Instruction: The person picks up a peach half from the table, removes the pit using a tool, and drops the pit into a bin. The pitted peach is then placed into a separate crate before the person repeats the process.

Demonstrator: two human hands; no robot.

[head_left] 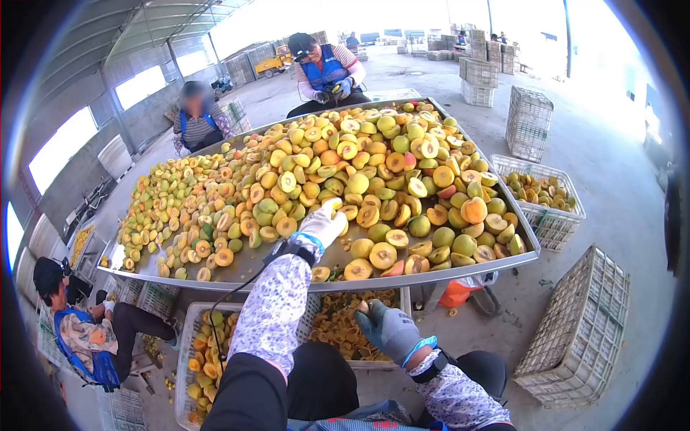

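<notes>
My left hand (325, 224), in a white glove, reaches over the metal table (402, 279) to the near side of a heap of peaches (316, 169). Its fingers stretch out and touch the fruit, with yellowish tips. Many peaches are halved, showing orange flesh and brownish centres. My right hand (392, 334), in a grey glove, is lower, above a crate of peach scraps (345, 330) below the table edge. Its fingers are curled together around something small and pale brown at the tips, which I cannot make out.
A crate of peach halves (208, 359) stands at my left. Another filled crate (543, 201) stands right of the table, near an upturned crate (578, 330). Co-workers sit at the left (83, 323) and across the table (327, 72). An orange bag (456, 293) hangs below the rim.
</notes>
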